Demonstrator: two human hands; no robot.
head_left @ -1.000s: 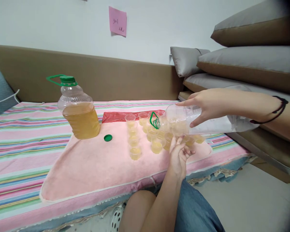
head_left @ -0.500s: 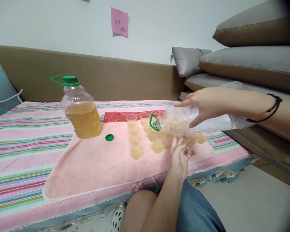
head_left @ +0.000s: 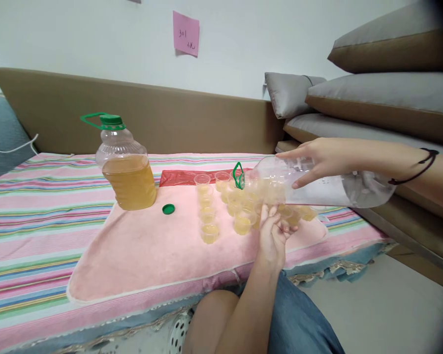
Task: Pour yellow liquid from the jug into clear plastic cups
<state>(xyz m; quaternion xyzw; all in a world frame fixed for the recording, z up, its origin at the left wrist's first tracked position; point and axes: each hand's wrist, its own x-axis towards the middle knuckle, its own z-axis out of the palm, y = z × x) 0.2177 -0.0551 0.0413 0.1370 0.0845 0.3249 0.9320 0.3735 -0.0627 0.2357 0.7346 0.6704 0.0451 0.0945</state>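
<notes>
A large clear plastic bottle (head_left: pixel 330 192) lies almost level in the air over the cups, its uncapped mouth with a green ring handle (head_left: pixel 238 176) facing left. My right hand (head_left: pixel 317 160) grips its body from above, fingers and thumb spread across it. Under the bottle's shoulder, my left hand (head_left: pixel 273 236) supports it with curled fingers. Several small clear cups of yellow liquid (head_left: pixel 209 233) stand on a pink mat (head_left: pixel 140 260), some hidden behind the bottle and my left hand. A green cap (head_left: pixel 168 209) lies left of the cups.
A big capped bottle (head_left: pixel 130 182), over half full of yellow liquid, stands at the mat's left. Red plastic (head_left: pixel 177 178) lies behind the cups. Grey-brown cushions (head_left: pixel 384 93) are stacked at the right. A brown headboard (head_left: pixel 170 118) runs along the wall behind the striped sheet (head_left: pixel 29 216).
The bottle's mouth has risen and its base has dropped, bringing it nearly level. My right hand has shifted slightly right with it; my left hand stays beneath.
</notes>
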